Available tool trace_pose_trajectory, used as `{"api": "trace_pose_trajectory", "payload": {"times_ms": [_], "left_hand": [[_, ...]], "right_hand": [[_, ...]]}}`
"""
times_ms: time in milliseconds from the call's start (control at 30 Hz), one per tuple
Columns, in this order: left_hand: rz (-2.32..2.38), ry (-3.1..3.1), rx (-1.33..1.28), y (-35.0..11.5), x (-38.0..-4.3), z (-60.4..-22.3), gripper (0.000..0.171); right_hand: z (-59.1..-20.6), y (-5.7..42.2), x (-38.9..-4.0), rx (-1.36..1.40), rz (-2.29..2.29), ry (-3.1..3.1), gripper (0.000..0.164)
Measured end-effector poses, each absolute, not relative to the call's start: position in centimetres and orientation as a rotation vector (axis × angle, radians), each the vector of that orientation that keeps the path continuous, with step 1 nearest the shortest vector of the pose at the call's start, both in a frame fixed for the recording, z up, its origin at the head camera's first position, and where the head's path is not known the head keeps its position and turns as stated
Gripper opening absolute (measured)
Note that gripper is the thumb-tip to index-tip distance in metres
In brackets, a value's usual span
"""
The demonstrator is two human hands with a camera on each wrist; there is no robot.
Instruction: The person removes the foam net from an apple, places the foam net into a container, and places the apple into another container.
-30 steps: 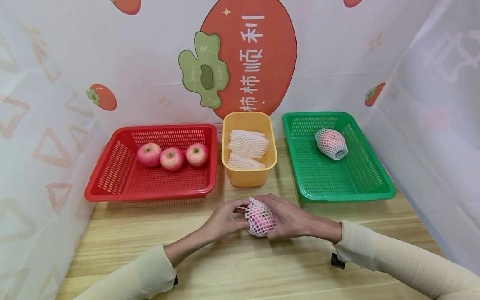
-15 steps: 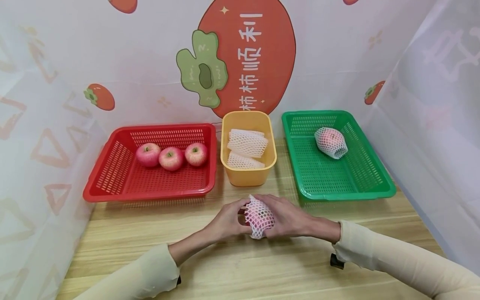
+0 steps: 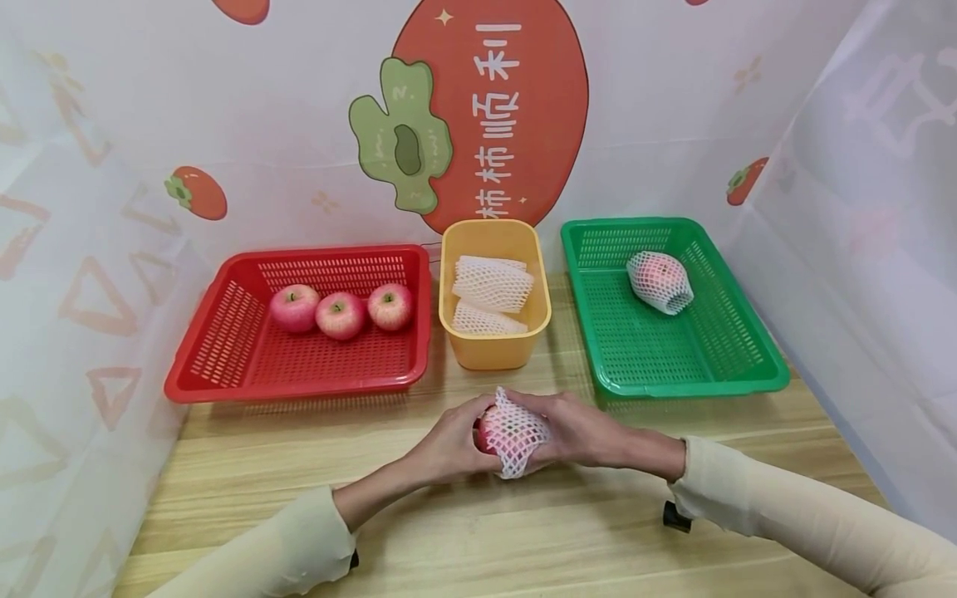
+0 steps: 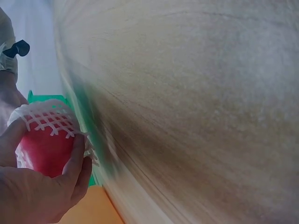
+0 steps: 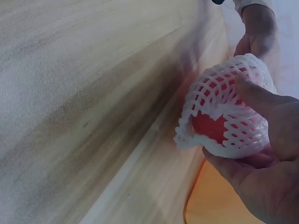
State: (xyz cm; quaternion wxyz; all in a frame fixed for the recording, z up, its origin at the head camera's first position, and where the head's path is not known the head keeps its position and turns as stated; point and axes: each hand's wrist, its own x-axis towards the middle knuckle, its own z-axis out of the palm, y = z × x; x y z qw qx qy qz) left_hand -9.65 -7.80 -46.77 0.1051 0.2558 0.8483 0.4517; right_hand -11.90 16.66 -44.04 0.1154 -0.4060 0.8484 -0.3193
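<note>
Between both hands, over the table's front middle, is an apple partly inside a white foam net sleeve. My left hand holds its left side, thumb and fingers spread round it. My right hand grips the sleeved right side. In the left wrist view, bare red apple skin faces the left palm, and the sleeve's cut edge crosses above it. From the right wrist, the sleeve covers most of the apple, with red skin showing in its open end.
A red basket at left holds three bare apples. Behind the hands stands a yellow bin with folded foam sleeves. The green basket at right contains one sleeved apple. A printed cloth hangs behind.
My left fingers and thumb have closed in round the apple's left side. The sleeve's edge has shifted, and more red skin shows at the left. The right hand stays on its side.
</note>
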Motion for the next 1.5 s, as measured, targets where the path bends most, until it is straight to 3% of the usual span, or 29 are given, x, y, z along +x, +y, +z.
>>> {"api": "trace_pose_trajectory", "payload": {"times_ms": [467,867,1067,1500], "left_hand": [[1.368,2.517,0.684,-8.3,-9.5,-46.6,0.082],[1.423,2.458,0.601,-9.1,-9.4,-46.1,0.082],[1.405,2.466,0.566,-9.8,-9.1,-45.8,0.086],[1.375,2.504,0.545,-11.2,-8.7,-44.2,0.083]], "right_hand": [[-43.7,17.3,-11.9,-1.237,-0.909,2.581,0.064],[-43.4,17.8,-12.3,-1.242,-0.978,2.689,0.024],[-41.3,18.2,-13.2,-1.271,-0.918,2.689,0.018],[-33.9,18.4,-16.4,-1.346,-0.908,2.808,0.022]]}}
